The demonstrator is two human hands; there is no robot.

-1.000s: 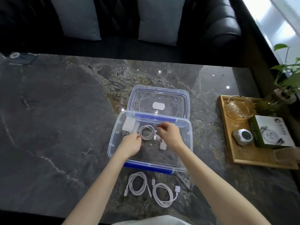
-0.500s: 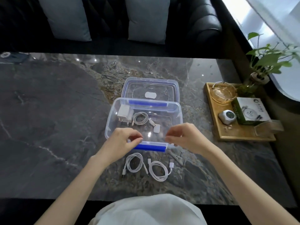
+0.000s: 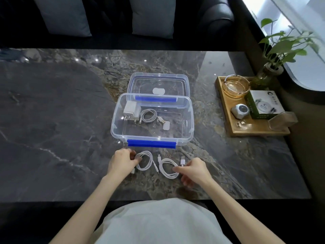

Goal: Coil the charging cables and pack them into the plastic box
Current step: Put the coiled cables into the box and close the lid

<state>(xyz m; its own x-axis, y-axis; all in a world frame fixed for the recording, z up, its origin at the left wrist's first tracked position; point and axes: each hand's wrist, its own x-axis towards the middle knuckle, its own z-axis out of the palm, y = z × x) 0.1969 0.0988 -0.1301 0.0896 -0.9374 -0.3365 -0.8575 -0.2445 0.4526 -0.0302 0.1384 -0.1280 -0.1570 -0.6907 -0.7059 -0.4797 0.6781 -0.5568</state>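
A clear plastic box (image 3: pixel 190 118) with a blue front latch stands open on the marble table. Inside lie a white charger plug (image 3: pixel 131 110) and one coiled white cable (image 3: pixel 149 116). Two more coiled white cables rest on the table in front of the box. My left hand (image 3: pixel 121 162) pinches the left coil (image 3: pixel 146 162) at its left side. My right hand (image 3: pixel 195 170) pinches the right coil (image 3: pixel 168 169) at its right side, near its USB plug. Both coils still lie on the table.
The box lid (image 3: pixel 159 85) lies upside down behind the box. A wooden tray (image 3: pixel 228 120) at the right holds a glass ashtray, a small grey gadget and a green-white carton. A potted plant (image 3: pixel 274 50) stands behind it. A black sofa with cushions runs along the far side.
Both hands drew back out of the box, passed its front edge, and came down on the two coiled cables on the table, one hand on each.
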